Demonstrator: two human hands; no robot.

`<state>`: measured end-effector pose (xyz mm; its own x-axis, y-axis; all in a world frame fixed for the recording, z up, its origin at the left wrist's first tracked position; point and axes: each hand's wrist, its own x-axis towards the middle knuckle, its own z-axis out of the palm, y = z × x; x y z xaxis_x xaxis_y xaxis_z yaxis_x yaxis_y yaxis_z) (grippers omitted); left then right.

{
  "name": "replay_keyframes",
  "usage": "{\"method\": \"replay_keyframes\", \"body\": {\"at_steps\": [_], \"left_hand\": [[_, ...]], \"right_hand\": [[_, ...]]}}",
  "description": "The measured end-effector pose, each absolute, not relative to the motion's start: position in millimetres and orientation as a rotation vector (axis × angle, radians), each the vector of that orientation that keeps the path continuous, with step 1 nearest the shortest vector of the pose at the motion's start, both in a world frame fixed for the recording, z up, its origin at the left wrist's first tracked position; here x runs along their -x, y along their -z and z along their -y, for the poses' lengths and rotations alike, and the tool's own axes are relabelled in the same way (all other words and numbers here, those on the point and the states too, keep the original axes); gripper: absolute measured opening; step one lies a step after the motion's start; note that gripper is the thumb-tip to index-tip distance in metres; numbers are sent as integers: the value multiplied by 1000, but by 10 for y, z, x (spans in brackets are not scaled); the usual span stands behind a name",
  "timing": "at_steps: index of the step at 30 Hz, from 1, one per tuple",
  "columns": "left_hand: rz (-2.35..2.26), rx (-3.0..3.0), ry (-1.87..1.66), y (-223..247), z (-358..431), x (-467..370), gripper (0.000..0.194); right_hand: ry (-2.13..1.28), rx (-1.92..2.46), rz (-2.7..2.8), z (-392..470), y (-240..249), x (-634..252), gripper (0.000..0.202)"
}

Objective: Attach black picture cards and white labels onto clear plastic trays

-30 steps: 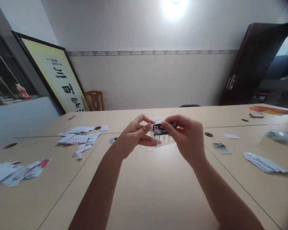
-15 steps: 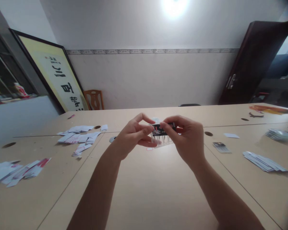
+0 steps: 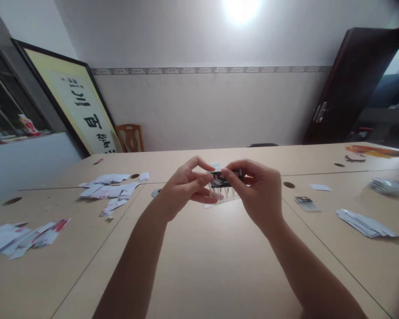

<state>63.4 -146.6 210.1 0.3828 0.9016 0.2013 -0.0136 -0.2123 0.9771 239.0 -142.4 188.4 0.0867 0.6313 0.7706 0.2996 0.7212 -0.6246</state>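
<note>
Almost nothing has moved since earlier: at the frame's centre, left hand point(image 3: 185, 187) and right hand point(image 3: 262, 189) both pinch the black-labelled pack point(image 3: 217, 181).

Mid-scene, a small clear pack point(image 3: 223, 196) is held up, black printed label point(image 3: 217, 180) across its top, thin curved pieces point(image 3: 229, 192) below.

Paper slips point(image 3: 108, 192) lie on the table point(image 3: 216, 261) left of the package point(image 3: 221, 191), stacked strips point(image 3: 367, 224) right.

One left hand point(image 3: 188, 186); one right hand point(image 3: 264, 190); one held pack point(image 3: 223, 191); one framed calligraphy point(image 3: 89, 110); one door point(image 3: 349, 88); one wooden chair point(image 3: 130, 128).
</note>
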Motion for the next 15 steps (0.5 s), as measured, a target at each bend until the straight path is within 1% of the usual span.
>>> {"method": "replay_keyframes", "body": {"at_steps": [15], "left_hand": [[-824, -1524, -1051, -2099, 1473, -641, 30]], "right_hand": [[-280, 791, 1514, 1415, -1879, -2385, 13]]}}
